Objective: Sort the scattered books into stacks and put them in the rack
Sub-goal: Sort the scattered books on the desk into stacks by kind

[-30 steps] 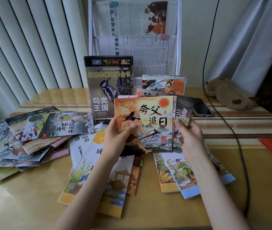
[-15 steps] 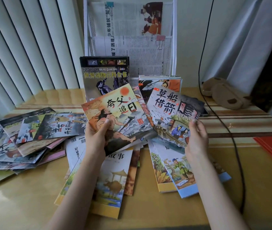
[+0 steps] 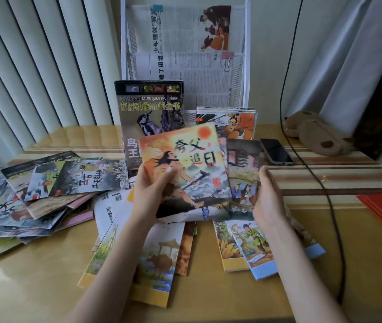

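Two hands: both are raised over the middle of the surface (image 3: 45,287), each closed on its own thin picture book.
Left hand (image 3: 149,193): thumb is laid across the cover of the orange-cover book (image 3: 185,169), fingers hidden beneath; the book is held tilted, above the pile.
Right hand (image 3: 265,201): curled round the right edge of a darker book (image 3: 243,173), which is tucked partly under the orange one.
Loose books: a fanned heap (image 3: 45,190) is spread at the left; more are scattered under the forearms and at the right (image 3: 250,248).
Rack (image 3: 185,43): a white wire rack stands at the back with newspapers in its upper pockets; a bird encyclopedia (image 3: 149,108) and a short stack of similar story books (image 3: 227,120) stand upright at its base.
Step in hand, judged: the two held books are being brought together into one stack.
Technique: spines and lower edges should be aligned first, then the pair tapped square against the surface; thin glossy covers are likely to slide, so a light pinch at both sides is advised.
Caution: a phone (image 3: 276,151) and a black cable (image 3: 311,164) lie near the right hand and should be kept clear.
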Tool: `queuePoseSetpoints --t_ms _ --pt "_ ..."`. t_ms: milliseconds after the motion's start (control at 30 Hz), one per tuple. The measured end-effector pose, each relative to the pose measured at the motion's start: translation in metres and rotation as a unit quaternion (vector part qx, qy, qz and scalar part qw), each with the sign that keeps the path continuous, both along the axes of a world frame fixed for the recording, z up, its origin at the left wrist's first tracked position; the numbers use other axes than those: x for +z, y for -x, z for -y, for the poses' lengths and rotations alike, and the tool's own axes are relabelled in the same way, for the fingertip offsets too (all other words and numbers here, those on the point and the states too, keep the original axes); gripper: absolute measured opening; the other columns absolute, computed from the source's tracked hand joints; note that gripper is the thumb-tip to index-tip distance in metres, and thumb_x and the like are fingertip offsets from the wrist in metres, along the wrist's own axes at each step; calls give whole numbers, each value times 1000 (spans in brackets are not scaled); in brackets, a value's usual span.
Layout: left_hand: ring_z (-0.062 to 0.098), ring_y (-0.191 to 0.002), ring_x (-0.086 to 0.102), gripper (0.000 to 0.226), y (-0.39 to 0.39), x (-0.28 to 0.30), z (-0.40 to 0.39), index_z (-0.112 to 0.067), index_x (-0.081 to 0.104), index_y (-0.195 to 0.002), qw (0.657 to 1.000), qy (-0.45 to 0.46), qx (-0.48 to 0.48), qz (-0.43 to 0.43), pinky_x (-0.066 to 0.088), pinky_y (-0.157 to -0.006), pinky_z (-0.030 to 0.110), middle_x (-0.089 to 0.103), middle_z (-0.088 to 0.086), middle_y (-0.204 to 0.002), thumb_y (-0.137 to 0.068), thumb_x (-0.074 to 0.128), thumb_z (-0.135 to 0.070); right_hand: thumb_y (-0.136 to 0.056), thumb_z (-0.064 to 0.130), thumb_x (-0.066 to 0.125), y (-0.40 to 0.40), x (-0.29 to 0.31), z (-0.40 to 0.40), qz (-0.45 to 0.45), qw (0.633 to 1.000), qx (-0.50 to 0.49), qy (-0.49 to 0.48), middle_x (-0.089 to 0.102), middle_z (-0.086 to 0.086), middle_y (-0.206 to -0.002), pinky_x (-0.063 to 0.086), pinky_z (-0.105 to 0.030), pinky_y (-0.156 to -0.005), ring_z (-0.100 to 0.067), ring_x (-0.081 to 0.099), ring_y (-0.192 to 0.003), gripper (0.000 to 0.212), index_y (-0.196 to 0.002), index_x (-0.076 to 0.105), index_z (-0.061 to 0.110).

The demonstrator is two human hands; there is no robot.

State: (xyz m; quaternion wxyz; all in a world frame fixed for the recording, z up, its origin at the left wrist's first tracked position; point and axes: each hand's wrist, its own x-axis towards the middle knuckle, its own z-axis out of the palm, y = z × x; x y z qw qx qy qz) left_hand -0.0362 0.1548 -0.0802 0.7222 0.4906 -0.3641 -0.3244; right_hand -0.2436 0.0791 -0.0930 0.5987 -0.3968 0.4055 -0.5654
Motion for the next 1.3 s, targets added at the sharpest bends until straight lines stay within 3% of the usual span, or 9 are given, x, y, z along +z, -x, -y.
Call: queuePoseSetpoints --t_ms 133,267,367,533,733,900,1000,1133,1300 --pt "-2 -101 62 31 23 9 1 -34 50 -113 988 9 -84 133 51 -83 17 63 -9 -111 -90 62 -19 -63 69 70 -12 5 -7 -108 989 75 74 38 11 -147 30 -46 -111 -11 38 -133 95 -142 35 31" --pt "7 -144 12 90 22 15 3 -38 11 -149 955 15 -40 295 20 -115 31 17 -3 -153 -81 69 -43 -77 31 69 -7 21 -10 -84 986 57 131 67 19 -109 47 -20 -87 3 61 -102 36 -110 56 33" --pt "8 -128 48 114 26 18 2 -37 -7 -150 983 32 -107 147 46 -102 36 44 2 -144 -75 77 -16 -57 43 79 1 30 -10 -76 977 100 170 72 17 -90 54 -17 -72 1 68 -87 49 -98 58 27" --pt "13 -91 70 50 34 2 8 -19 55 -111 987 0 -96 130 57 -74 29 72 -2 -99 -70 80 -5 -48 58 83 -6 21 -11 -163 973 76 145 67 3 -113 43 -44 -103 -15 60 -110 82 -115 59 19" --pt "16 -85 71 31 35 1 9 -17 63 -99 991 -3 -108 83 57 -71 27 74 -2 -89 -73 77 -6 -58 34 75 -8 17 -9 -184 969 69 148 67 13 -101 46 -26 -92 2 62 -96 43 -98 61 28" --pt "24 -88 71 13 38 -14 3 -14 67 -95 993 -11 -100 69 58 -79 43 74 8 -93 -83 71 -17 -63 34 74 -4 7 -11 -206 963 124 118 65 19 -102 45 -21 -89 11 60 -91 52 -112 58 25" --pt "18 -88 69 25 45 -15 10 -29 62 -99 990 -9 -7 141 57 -77 49 72 -4 -92 -79 74 -37 -73 34 77 -3 8 -7 -226 964 71 121 60 21 -102 41 -15 -74 8 53 -92 49 -115 53 28" --pt "16 -80 65 24 52 -2 32 -22 47 -102 965 12 35 260 55 -71 44 65 -4 -87 -88 66 -29 -71 31 81 -5 19 13 -256 954 -42 150 61 8 -115 47 -27 -86 -11 58 -105 58 -118 49 21" --pt "22 -104 54 31 52 17 95 -14 42 -119 944 44 45 324 43 -82 29 56 5 -115 -94 57 -23 -80 22 75 -14 45 61 -297 920 -131 219 49 3 -120 35 -1 -75 -9 48 -105 67 -130 34 3"
